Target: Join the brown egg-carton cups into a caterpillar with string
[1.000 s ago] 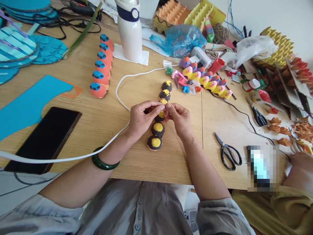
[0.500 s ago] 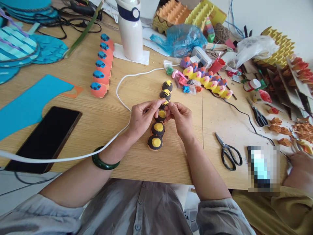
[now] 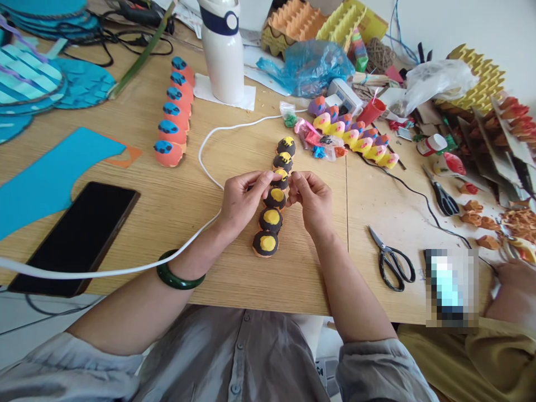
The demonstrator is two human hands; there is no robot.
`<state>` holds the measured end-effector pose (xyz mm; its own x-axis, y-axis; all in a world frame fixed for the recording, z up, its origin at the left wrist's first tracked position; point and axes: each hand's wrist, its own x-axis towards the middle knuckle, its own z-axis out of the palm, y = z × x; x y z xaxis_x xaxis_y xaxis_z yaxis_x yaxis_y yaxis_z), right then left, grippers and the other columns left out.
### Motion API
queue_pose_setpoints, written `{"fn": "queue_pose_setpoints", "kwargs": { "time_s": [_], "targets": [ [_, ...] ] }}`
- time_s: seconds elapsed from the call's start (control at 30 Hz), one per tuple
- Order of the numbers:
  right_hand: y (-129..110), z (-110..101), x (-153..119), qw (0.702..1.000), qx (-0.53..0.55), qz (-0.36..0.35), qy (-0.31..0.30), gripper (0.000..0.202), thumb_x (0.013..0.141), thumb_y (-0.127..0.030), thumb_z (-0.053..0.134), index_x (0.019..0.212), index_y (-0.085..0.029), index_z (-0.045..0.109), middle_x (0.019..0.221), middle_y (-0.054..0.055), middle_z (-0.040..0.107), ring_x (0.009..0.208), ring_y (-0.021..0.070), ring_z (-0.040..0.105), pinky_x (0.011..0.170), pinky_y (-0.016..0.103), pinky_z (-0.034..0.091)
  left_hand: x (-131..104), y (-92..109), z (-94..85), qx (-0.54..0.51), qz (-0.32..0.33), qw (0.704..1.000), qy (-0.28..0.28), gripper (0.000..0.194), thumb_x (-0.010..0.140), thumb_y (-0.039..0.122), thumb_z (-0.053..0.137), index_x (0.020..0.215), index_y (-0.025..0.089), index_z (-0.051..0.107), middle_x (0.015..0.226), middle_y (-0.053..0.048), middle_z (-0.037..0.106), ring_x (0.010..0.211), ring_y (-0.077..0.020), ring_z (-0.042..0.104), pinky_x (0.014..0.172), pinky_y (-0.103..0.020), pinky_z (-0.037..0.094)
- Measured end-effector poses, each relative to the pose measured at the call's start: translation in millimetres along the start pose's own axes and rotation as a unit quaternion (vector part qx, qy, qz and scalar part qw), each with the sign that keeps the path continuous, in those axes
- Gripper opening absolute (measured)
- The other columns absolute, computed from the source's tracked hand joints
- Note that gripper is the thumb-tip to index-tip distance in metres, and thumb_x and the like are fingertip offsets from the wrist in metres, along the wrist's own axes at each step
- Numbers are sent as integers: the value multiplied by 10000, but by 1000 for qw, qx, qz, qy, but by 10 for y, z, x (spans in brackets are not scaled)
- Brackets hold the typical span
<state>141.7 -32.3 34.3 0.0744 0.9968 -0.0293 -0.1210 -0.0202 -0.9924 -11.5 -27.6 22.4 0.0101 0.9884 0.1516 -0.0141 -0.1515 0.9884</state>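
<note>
A row of joined egg-carton cups (image 3: 270, 220) lies on the table in front of me, coated in black with yellow discs on top. The three farther cups carry black marks on their yellow. My left hand (image 3: 245, 201) is closed at the row's left side, with thumb and forefinger together over the third cup from the far end. Just right of that cup, my right hand (image 3: 312, 200) is closed in a pinch. Whatever either pinch holds is too small to make out.
A white cable (image 3: 203, 151) loops left of the row. Orange cups with blue tops (image 3: 171, 131), a white bottle (image 3: 226, 61) and a phone (image 3: 75, 237) stand or lie leftward. Scissors (image 3: 393, 262) lie right, near a co-worker's hand (image 3: 515, 279). Yellow-and-pink cups (image 3: 355, 139) sit behind.
My right hand has moved slightly right, away from the third cup, showing more of its yellow top. My left hand has barely moved.
</note>
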Motion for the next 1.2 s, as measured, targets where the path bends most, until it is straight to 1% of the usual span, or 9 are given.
{"fn": "queue_pose_setpoints", "kwargs": {
  "time_s": [0.13, 0.3, 0.43, 0.6, 0.83, 0.93, 1.0, 1.1, 1.2],
  "targets": [
    [2, 0, -1, 1000, -2, 12, -18, 500, 816, -696, 729, 708, -217, 639, 550, -71, 485, 484, 73, 453, 474, 224, 463, -8, 6, -2, -5, -14, 1000, -16, 356, 909, 533, 700, 884, 206, 838, 594, 15, 544, 558, -108, 476, 520, -251, 394],
    [6, 5, -18, 998, -4, 15, -53, 479, 797, -668, 767, 723, -204, 674, 572, -60, 541, 509, 76, 492, 500, 222, 491, -8, 4, 23, -63, -64, 995, -42, 365, 838, 545, 764, 886, 191, 832, 607, 9, 560, 509, -85, 434, 427, -230, 319],
    [6, 10, -23, 997, -18, 21, -73, 490, 794, -669, 770, 708, -198, 669, 581, -54, 563, 507, 72, 497, 504, 221, 489, 5, 5, 41, -80, -48, 995, -24, 298, 784, 477, 822, 851, 187, 830, 647, -4, 652, 548, -91, 490, 475, -232, 380],
    [-5, 14, -18, 997, -8, 32, -71, 538, 834, -724, 688, 713, -200, 688, 608, -41, 569, 517, 75, 516, 505, 223, 490, 12, 6, 30, -64, -37, 997, -8, 261, 826, 440, 796, 902, 195, 844, 745, -24, 755, 586, -101, 539, 560, -251, 459],
    [-1, 22, -22, 998, -32, 22, -58, 565, 840, -748, 663, 703, -201, 698, 606, -24, 604, 515, 80, 527, 502, 227, 479, -25, 1, 1, 60, 50, 997, -11, 253, 899, 408, 739, 988, 202, 855, 880, -54, 821, 658, -139, 660, 652, -266, 534],
    [4, 19, -22, 997, -42, 25, -59, 598, 842, -777, 631, 707, -197, 690, 604, -15, 617, 512, 85, 535, 507, 235, 482, -24, -17, -18, 112, 114, 987, -23, 233, 943, 372, 686, 1007, 222, 851, 980, -70, 833, 801, -177, 737, 775, -292, 574],
    [5, 14, -20, 997, -41, 28, -57, 612, 843, -788, 618, 701, -195, 677, 603, -10, 622, 510, 88, 539, 507, 238, 482, -13, -32, -35, 143, 162, 976, -39, 234, 965, 346, 654, 1026, 229, 848, 989, -71, 833, 856, -188, 751, 820, -301, 574],
    [2, 3, -12, 997, -35, 35, -53, 615, 850, -785, 614, 680, -195, 654, 586, -9, 604, 510, 91, 543, 500, 237, 470, 5, -54, -58, 181, 208, 960, -57, 241, 975, 310, 634, 1058, 228, 845, 940, -63, 825, 825, -175, 740, 794, -280, 554],
    [0, -8, -2, 997, -25, 49, -50, 612, 847, -780, 626, 656, -198, 636, 572, -11, 587, 500, 92, 542, 489, 237, 458, 12, -77, -76, 208, 225, 950, -63, 246, 979, 299, 633, 1092, 231, 841, 918, -58, 812, 782, -158, 714, 760, -259, 527]
  ]
}}
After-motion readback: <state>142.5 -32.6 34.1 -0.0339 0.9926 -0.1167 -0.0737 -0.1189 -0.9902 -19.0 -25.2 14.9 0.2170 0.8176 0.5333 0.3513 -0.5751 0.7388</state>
